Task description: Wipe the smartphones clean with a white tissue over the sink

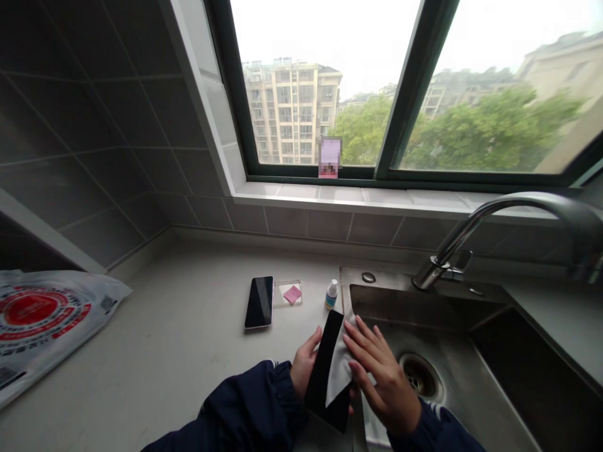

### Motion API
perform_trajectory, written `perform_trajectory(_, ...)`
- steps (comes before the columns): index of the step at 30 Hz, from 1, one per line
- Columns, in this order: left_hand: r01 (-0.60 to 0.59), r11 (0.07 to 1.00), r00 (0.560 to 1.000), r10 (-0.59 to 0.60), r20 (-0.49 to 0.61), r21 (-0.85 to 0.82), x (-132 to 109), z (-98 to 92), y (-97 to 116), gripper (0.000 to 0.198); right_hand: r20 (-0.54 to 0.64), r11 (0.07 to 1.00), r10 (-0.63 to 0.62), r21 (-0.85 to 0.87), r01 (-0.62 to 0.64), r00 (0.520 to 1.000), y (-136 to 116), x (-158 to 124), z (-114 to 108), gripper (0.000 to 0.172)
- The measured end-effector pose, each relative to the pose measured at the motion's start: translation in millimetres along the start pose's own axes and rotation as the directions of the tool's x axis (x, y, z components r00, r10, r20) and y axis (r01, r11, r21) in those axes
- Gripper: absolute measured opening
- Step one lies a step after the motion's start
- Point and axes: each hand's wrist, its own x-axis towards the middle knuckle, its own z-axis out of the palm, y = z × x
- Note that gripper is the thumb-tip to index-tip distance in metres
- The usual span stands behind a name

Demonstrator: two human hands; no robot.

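1. Black smartphone (320, 367) is held tilted between the two hands, over the edge of a stainless steel sink (424, 301), with part of its face covered by cloth.
2. Left hand (305, 364) is closed around the phone's long edge. Its fingers are mostly hidden behind the phone's body, and the phone appears to be gripped securely.
3. Right hand (381, 370) is open, with its fingers splayed rather than curled, and is laid flat on a pale grey microfibre cloth (340, 367). The cloth is pressed against the phone's face and is not pinched.
4. Wiping is judged best done with the flat of the fingers, with light, even pressure and the cloth kept smooth. The phone should be steadied by the left hand alone and kept clear of any wet steel below it.
5. Ahead of the hands, a second smartphone (259, 302) is laid with its dark screen upward. Just beside it are a clear phone case (287, 292) holding a pink note (292, 294) and a small white-capped bottle (331, 295).
6. Beyond the right hand, a steel faucet (471, 238) is arched over the sink, and a drain strainer (419, 375) is seen just beside the fingers. Well left of the hands, a red-printed plastic bag (42, 320) is lying on the counter.
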Motion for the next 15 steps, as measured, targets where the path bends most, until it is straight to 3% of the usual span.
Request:
perform_trajectory(2, -0.032, 0.999, 0.999, 0.031, -0.017, -0.045, -0.2, 0.5, 0.3, 0.078, 0.046, 0.998, -0.048, -0.034, 0.049, 0.998, -4.9, 0.2, -1.2, 0.052)
perform_trajectory(8, -0.116, 0.952, 0.975, 0.055, -0.213, -0.284, -0.6, 9.7, 2.9, 0.05, 0.131, 0.977, -0.19, -0.071, 0.201, 0.973, -25.3, 0.7, -2.9, 0.064)
perform_trajectory(15, -0.138, 0.932, 0.976, 0.071, -0.205, -0.334, 2.9, 5.9, 3.4, 0.049, 0.169, 0.975, -0.207, -0.052, 0.218, 0.964, -36.3, 2.5, -2.7, 0.067)
